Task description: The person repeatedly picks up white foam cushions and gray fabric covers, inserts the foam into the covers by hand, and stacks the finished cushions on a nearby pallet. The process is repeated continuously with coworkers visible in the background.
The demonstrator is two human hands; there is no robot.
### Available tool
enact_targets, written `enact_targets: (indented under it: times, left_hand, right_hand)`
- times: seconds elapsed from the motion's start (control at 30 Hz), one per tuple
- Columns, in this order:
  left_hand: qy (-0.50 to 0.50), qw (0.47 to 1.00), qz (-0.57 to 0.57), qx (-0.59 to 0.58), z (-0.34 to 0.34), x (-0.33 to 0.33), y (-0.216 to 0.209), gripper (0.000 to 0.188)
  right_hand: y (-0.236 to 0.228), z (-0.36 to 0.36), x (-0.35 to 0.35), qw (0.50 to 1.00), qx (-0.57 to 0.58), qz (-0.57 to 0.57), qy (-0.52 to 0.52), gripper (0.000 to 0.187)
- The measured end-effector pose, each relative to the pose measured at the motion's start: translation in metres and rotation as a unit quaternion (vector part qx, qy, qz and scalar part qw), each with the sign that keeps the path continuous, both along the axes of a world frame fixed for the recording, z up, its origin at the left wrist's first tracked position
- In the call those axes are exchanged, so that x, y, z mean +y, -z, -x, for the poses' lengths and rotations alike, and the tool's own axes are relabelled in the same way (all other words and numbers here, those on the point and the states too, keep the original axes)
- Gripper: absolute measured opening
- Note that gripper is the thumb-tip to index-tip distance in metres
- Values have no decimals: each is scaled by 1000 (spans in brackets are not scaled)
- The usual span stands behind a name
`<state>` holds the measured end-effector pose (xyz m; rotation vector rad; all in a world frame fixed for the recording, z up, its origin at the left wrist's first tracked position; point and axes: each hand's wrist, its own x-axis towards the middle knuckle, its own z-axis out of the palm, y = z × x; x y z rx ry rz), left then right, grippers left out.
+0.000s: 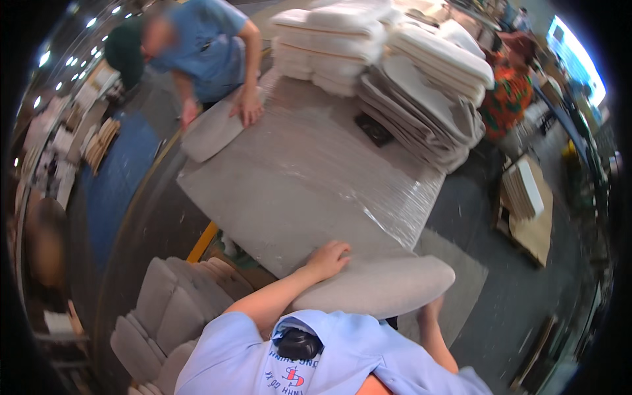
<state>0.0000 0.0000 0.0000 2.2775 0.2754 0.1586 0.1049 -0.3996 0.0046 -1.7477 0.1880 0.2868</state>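
Left fingers (pixel 340 249) loosely spread, touching grey cushion (pixel 382 286), right fingers hidden.

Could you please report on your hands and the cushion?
Left hand at far edge of grey cushion; right hand at its right end, fingers hidden. Grey stack on far side of table.

Before you stands a table (pixel 283 191) with a grey top, shiny clear film stretching over part of it and wrinkling toward the right edge. At the edge nearest you is a grey cushion (pixel 375 286), its rounded end jutting past the tabletop. A second grey cushion (pixel 212 137) overhangs the far left corner. Along the far side you have a white padded pile (pixel 326 43) and, beside it, folded grey pieces (pixel 421 115) topped with white ones (pixel 441 59). A black object (pixel 374 130) lies just left of the grey stack.
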Motion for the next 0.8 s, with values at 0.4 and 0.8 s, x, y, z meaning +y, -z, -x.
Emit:
enact_targets:
  times: [0.4, 0.8]
  left_hand:
    - [-279, 763, 554, 179, 137, 8, -40, 60]
    - [-335, 782, 525, -21, 70, 57, -90, 76]
  right_hand:
    - [-173, 41, 152, 589, -341, 318, -659, 70]
    - [-183, 37, 250, 906, -68, -100, -407, 62]
